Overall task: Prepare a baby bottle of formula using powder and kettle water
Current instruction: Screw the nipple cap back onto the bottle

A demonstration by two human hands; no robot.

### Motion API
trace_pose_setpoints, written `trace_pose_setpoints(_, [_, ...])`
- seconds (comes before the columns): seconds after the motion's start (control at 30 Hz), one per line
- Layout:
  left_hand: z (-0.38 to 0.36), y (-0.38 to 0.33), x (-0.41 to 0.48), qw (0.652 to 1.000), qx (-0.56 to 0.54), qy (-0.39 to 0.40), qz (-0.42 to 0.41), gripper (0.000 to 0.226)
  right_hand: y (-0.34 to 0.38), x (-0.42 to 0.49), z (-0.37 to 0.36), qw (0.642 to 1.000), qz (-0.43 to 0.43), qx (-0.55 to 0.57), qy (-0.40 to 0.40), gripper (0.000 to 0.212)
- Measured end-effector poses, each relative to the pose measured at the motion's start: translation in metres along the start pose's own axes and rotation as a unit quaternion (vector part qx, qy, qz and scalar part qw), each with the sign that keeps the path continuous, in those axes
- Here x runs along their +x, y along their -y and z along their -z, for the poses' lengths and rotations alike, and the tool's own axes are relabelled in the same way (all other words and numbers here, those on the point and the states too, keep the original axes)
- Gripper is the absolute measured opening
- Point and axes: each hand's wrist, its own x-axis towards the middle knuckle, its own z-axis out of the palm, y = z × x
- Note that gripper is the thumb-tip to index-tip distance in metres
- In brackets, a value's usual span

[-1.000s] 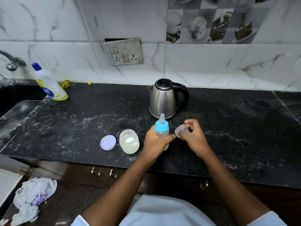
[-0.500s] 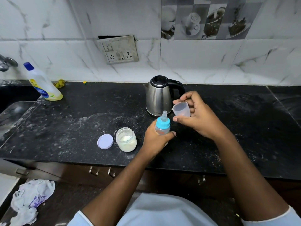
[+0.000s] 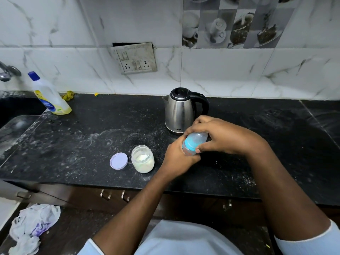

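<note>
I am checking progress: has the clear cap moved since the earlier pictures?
Yes. The clear cap came down from beside the kettle body to below its base, over the top of the bottle, gripped by the right hand.

A home kitchen: a black stone desk (image 3: 92, 144) runs below marble-look wall tiles (image 3: 220, 70), some printed with cups and cakes. A tap (image 3: 7, 72) and sink (image 3: 16, 126) sit at its left edge, a steel electric kettle (image 3: 179, 111) near its back edge, and cupboard handles (image 3: 105, 195) under its front edge.

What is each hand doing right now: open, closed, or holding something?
Left hand: closed, gripping the baby bottle.
Right hand: closed, holding the clear cap over the bottle's top.
</note>
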Motion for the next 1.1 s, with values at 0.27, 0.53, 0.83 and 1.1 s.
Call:
trace_pose_setpoints(0.27, [0.003, -0.01, -0.006, 0.996, 0.093, -0.003, -0.003, 0.034, 0.018, -0.003, 0.011, 0.995, -0.063, -0.065, 0.042, 0.038])
trace_pose_setpoints(0.53, [0.002, -0.018, -0.006, 0.998, 0.061, -0.012, 0.012, 0.025, 0.047, 0.002, 0.002, 0.98, -0.146, -0.128, -0.033, 0.041])
trace_pose_setpoints(0.83, [0.011, -0.016, 0.001, 0.998, -0.014, 0.059, 0.011, 0.03, 0.025, -0.006, 0.007, 0.993, -0.113, 0.037, 0.004, 0.064])
trace_pose_setpoints(1.1, [0.021, -0.013, 0.005, 0.995, -0.038, 0.089, -0.003, 0.028, 0.04, 0.002, -0.003, 0.989, -0.123, -0.057, -0.06, 0.042])
